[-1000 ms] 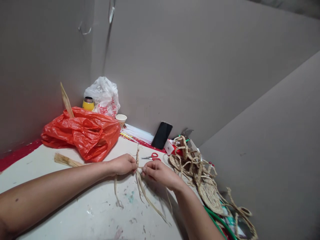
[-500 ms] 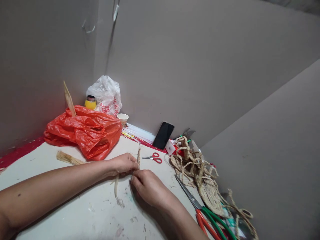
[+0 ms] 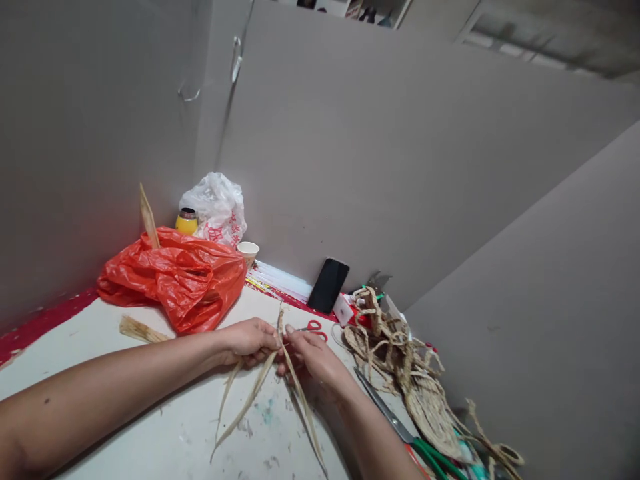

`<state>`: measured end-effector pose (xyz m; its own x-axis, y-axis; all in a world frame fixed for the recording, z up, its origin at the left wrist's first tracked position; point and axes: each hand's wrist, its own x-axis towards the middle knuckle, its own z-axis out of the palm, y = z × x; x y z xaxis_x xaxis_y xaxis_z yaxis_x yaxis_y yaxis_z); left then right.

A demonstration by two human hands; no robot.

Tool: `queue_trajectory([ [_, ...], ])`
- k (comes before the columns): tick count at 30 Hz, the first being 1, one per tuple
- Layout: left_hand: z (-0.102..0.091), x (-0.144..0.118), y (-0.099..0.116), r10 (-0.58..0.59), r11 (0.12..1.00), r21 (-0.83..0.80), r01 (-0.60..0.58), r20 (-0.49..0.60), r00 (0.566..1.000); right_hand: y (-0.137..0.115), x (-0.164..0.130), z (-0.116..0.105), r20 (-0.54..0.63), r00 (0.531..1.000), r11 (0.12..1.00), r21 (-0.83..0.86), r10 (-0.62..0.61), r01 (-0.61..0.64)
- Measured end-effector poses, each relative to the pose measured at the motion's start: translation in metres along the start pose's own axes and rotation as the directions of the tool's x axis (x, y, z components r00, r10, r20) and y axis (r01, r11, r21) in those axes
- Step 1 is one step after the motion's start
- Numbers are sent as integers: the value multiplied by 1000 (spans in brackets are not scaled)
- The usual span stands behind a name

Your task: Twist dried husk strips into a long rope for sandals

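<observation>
Both hands, left hand (image 3: 249, 340) and right hand (image 3: 311, 353), pinch dried straw strips (image 3: 260, 387); fingertips hide the join; small red scissors (image 3: 313, 327) half covered.

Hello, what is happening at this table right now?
A person holds thin dried straw strips between both hands over a white table. The left hand and right hand pinch them where they meet; loose ends trail toward the camera. Small red scissors, braided straw rope and an orange bag lie nearby.

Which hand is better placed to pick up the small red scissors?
Right, probably. The right hand sits just before the red scissors; the left hand pinches the straw strips farther away.
</observation>
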<state>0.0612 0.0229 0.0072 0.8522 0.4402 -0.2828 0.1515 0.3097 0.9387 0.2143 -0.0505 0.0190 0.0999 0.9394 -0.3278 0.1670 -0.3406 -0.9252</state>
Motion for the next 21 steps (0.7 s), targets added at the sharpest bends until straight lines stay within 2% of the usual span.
queue_trajectory([
  [3,0,-1,0,19,999,33,-19,-2,1000,9,3,7,192,980,995,84,41,-58],
  [6,-1,-2,1,22,990,143,-22,-3,1000,11,5,2,285,957,993,93,46,-75],
  [9,-3,0,0,82,947,312,-74,-13,997,12,8,-4,347,935,985,119,78,-127],
  [12,-9,1,-1,153,901,417,-122,-41,987,14,9,-4,336,936,973,162,103,-166],
  [14,-11,-1,2,146,875,470,-115,-31,989,14,8,0,311,944,965,197,107,-174],
  [17,-10,-7,9,23,879,476,-16,-9,1000,12,6,8,258,961,956,241,101,-165],
  [19,-5,-10,12,-75,912,404,71,-5,997,11,4,13,219,971,952,265,95,-153],
  [21,2,-12,10,-125,930,348,117,1,992,11,3,18,191,977,946,287,95,-149],
])
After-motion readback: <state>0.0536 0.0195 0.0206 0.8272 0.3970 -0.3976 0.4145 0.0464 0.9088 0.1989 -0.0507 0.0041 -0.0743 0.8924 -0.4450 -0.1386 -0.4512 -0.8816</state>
